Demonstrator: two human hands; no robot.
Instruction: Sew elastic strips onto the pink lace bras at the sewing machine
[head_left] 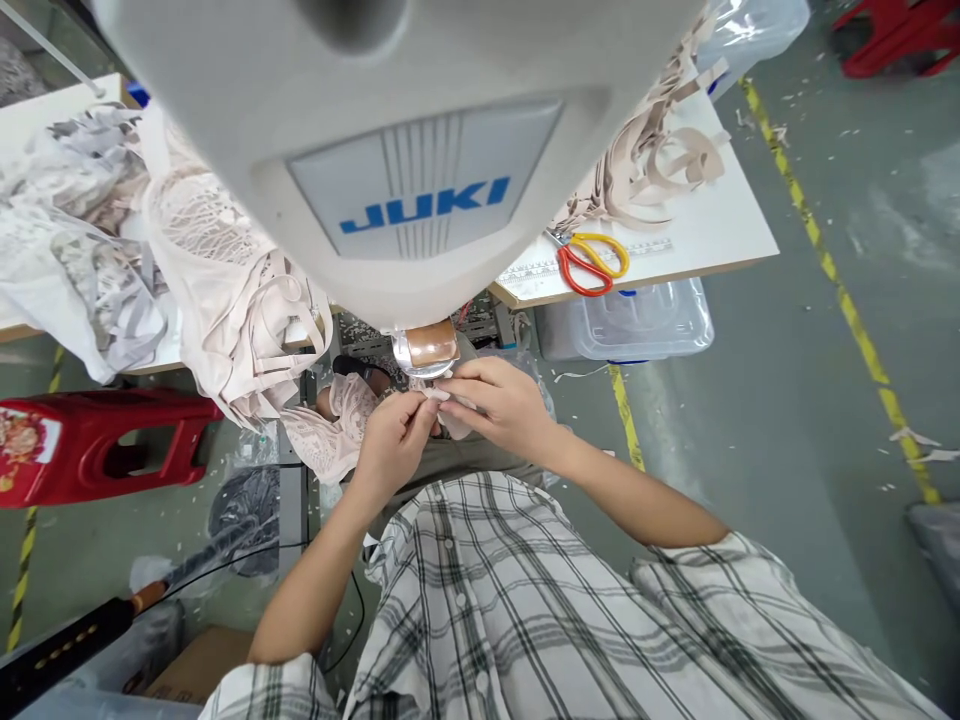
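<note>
Both of my hands meet just below the head of a white sewing machine (420,190) marked JUKI. Pinched between the thumb and fingers of my left hand (394,440) is a pale pink fabric piece (436,394). My right hand (499,405) grips the same fabric from the other side, its fingers closed near the machine's metal and amber end piece (427,347). A pale pink lace bra (326,440) hangs down to the left of my left hand. The needle area is hidden behind the machine head.
Pale bras (217,260) heap on the left table. Scissors with red and yellow handles (592,262) lie on the right table (735,225), near beige straps (637,165). Below sits a clear plastic box (645,325). A red stool (105,445) stands at left.
</note>
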